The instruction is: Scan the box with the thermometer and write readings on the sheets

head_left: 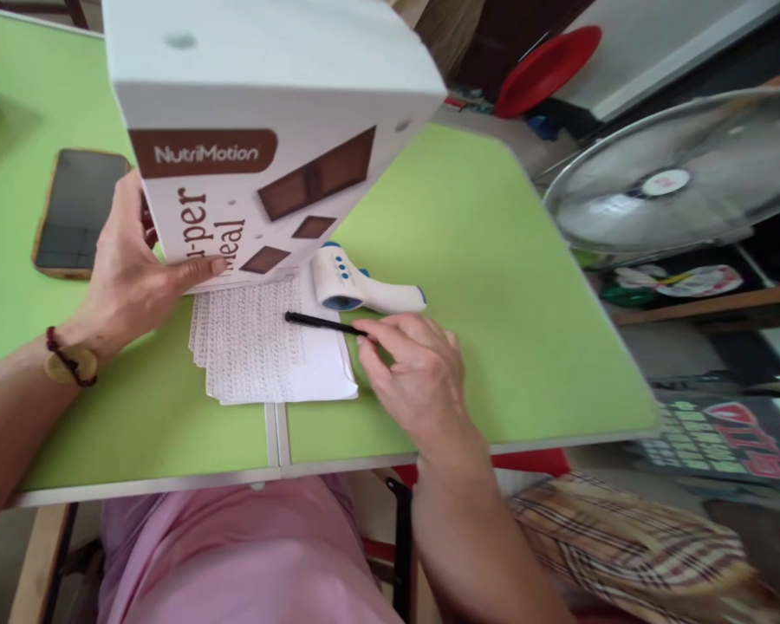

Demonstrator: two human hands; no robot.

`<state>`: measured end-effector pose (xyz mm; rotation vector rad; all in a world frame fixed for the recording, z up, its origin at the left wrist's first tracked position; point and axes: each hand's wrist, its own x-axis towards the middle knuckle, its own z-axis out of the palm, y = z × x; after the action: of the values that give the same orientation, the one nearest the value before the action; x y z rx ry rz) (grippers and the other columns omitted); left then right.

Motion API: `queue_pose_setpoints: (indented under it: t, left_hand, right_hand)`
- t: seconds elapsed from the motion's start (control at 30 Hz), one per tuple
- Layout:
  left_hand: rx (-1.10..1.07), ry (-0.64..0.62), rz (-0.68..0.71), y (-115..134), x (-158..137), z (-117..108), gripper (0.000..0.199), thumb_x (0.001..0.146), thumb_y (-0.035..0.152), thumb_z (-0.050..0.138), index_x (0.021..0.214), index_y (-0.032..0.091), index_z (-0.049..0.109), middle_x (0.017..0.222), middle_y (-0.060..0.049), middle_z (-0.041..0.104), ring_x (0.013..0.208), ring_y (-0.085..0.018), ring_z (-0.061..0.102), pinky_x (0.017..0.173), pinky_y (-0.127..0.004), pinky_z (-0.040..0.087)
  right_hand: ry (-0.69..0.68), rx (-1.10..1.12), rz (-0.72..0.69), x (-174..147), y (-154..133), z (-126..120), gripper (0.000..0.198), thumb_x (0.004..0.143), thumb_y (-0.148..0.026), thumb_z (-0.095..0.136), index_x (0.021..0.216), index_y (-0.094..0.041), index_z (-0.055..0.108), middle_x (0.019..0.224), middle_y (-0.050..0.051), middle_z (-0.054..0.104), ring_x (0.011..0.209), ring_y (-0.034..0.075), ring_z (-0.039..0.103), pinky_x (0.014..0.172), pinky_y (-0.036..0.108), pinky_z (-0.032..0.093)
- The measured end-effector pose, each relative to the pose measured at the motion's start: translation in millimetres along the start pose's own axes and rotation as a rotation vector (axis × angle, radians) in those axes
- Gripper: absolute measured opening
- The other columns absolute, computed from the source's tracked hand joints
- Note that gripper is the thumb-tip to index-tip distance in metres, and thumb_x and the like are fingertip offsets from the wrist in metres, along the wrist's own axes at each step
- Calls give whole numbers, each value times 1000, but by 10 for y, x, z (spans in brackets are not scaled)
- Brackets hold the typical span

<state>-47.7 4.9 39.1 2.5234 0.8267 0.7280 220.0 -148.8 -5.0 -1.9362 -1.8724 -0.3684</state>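
Note:
My left hand (133,269) grips the lower left edge of a large white box (325,113) with brown "NutriMotion" lettering, its thumb across the front. The box stands tilted over the far end of a stack of handwritten sheets (253,347). Between thumb and fingers, my right hand (416,364) pinches one end of a black pen (321,323), which lies level above the paper. Just beyond the pen rests a white and blue infrared thermometer (370,290), touching or close to the sheets. A phone (78,212) lies left of my left hand.
The green folding table (494,260) has a metal edge and a centre seam (276,433). A standing fan (676,182) is beyond its right side. A red round object (549,69) sits farther back, and checked cloth (624,537) lies at lower right.

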Motion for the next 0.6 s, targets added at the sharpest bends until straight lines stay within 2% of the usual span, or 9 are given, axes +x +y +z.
queue_pose_setpoints:
  t: [0.07, 0.13, 0.23, 0.3, 0.43, 0.6]
  left_hand:
    - [-111, 177, -131, 37, -22, -9, 69, 99, 53, 55, 142, 9, 23, 142, -16, 48, 126, -26, 51, 98, -44, 50]
    - [-172, 258, -175, 111, -38, -18, 68, 94, 54, 63, 136, 9, 35, 135, -15, 57, 119, -25, 58, 94, -41, 54]
    - [-209, 231, -147, 217, -52, -14, 48, 97, 50, 58, 124, 11, 50, 126, -10, 65, 110, -24, 63, 91, -41, 56]
    - [-267, 195, -136, 250, -59, 9, 38, 101, 45, 53, 123, 14, 52, 125, -10, 66, 107, -23, 65, 88, -40, 58]
    - [-306, 173, -142, 244, -68, 75, 43, 100, 49, 51, 128, 17, 48, 125, -13, 66, 107, -24, 67, 84, -39, 61]
    - [-232, 153, -144, 244, -80, 102, 44, 102, 49, 46, 130, 16, 46, 128, -14, 63, 112, -24, 65, 88, -36, 59]
  right_hand:
    - [22, 14, 6, -6, 4, 30, 22, 89, -19, 56, 96, -25, 75, 85, 4, 68, 81, 21, 61, 71, 36, 41]
    - [39, 20, 1, -9, 9, 48, 21, 89, -18, 56, 95, -24, 75, 85, 4, 68, 81, 21, 61, 71, 36, 41]
    - [53, 24, -1, -8, 16, 56, 21, 89, -19, 57, 96, -24, 76, 85, 5, 68, 81, 22, 61, 71, 37, 42]
    - [59, 29, 9, -9, 16, 59, 21, 89, -20, 57, 95, -25, 76, 85, 5, 68, 82, 22, 62, 72, 37, 43]
    - [58, 42, 13, -28, 10, 70, 20, 88, -20, 58, 93, -26, 76, 86, 4, 68, 83, 22, 63, 73, 37, 45]
    - [94, 83, -9, 15, 84, 3, 20, 87, -20, 57, 97, -25, 74, 89, 5, 69, 85, 22, 66, 77, 39, 50]
